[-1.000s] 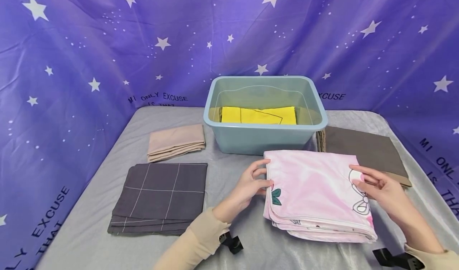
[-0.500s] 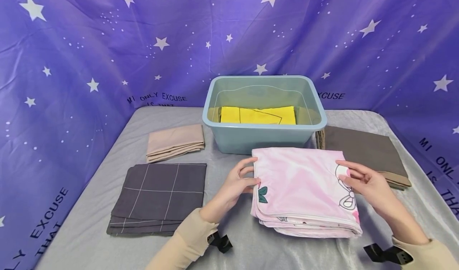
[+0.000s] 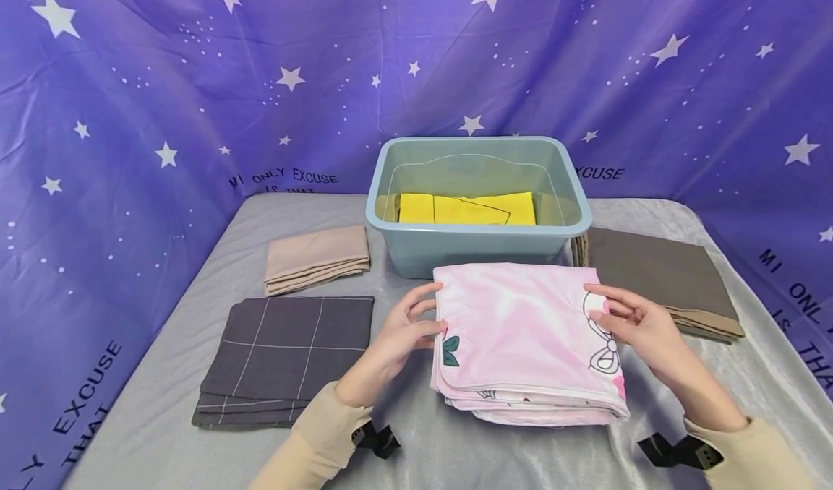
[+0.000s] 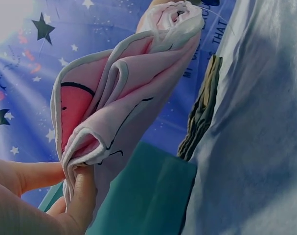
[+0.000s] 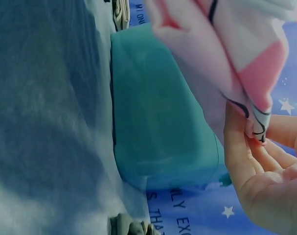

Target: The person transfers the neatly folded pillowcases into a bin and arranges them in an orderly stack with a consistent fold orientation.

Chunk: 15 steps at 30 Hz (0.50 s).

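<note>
A folded pink blanket point(image 3: 520, 331) with white edging, green leaves and a bow print hangs above the bed-like surface, in front of the blue tub point(image 3: 478, 248). My left hand point(image 3: 403, 331) pinches its left side, and my right hand point(image 3: 641, 327) pinches the right side. In the left wrist view, the thumb and fingers point(image 4: 82, 196) grip the blanket's layered edge point(image 4: 104, 112). The right wrist view has the other end of the blanket point(image 5: 221, 63) held between thumb and fingers point(image 5: 236, 147). Inside the tub lies a folded yellow cloth point(image 3: 468, 209).
To the left lie a folded beige cloth point(image 3: 317, 255) and a dark grey checked cloth point(image 3: 293, 353). A folded brown cloth point(image 3: 657, 273) lies to the tub's right. Purple star-print curtain point(image 3: 390, 42) surrounds the grey covered surface point(image 3: 520, 461).
Both hands have carried the pink blanket leftward and slightly up, bringing it more squarely in front of the tub. Both hands keep their hold. The other cloths stay in place.
</note>
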Each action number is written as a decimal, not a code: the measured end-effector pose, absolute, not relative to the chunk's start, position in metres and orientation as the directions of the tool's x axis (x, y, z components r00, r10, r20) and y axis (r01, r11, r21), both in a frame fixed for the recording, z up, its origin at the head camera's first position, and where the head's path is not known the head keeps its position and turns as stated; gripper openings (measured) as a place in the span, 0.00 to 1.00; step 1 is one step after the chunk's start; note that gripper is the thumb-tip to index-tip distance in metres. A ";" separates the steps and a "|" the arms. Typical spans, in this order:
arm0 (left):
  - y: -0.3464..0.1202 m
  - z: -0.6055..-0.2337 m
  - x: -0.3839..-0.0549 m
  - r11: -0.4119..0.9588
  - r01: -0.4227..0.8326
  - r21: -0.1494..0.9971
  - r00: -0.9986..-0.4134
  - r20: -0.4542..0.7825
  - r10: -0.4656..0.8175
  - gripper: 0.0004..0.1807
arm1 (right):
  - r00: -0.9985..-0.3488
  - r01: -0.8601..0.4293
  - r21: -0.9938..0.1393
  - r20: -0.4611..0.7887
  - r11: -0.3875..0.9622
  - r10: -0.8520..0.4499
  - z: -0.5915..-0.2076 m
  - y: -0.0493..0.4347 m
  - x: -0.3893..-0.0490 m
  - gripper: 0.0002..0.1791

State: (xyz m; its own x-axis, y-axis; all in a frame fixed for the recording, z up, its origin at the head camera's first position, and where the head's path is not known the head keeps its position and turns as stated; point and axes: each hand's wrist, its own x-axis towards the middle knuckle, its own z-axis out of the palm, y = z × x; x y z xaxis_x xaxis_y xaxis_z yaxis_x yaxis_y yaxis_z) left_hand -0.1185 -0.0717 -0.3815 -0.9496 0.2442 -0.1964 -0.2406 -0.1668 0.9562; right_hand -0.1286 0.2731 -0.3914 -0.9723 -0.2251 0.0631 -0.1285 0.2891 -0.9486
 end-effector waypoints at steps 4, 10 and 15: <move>-0.079 -0.378 -0.117 -0.178 -0.234 0.956 -0.950 -0.186 0.251 0.32 | -0.977 -0.091 -0.953 0.030 0.288 -0.211 -0.433 0.290 -0.148 0.26; -0.087 -0.373 -0.115 -0.173 -0.238 0.956 -0.954 -0.197 0.224 0.32 | -0.981 -0.061 -0.963 0.010 0.261 -0.192 -0.462 0.299 -0.163 0.28; -0.092 -0.369 -0.114 -0.166 -0.234 0.958 -0.958 -0.198 0.206 0.32 | -0.978 -0.078 -0.960 0.022 0.268 -0.207 -0.415 0.272 -0.146 0.26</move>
State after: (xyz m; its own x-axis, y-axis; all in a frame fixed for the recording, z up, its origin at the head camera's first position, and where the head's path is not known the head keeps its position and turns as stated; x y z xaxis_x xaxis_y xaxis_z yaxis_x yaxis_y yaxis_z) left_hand -0.1138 -0.0924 -0.3694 -0.9582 0.2065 -0.1979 -0.2336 -0.1658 0.9581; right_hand -0.1459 0.2717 -0.4152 -0.9781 -0.2070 0.0217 -0.0781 0.2684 -0.9601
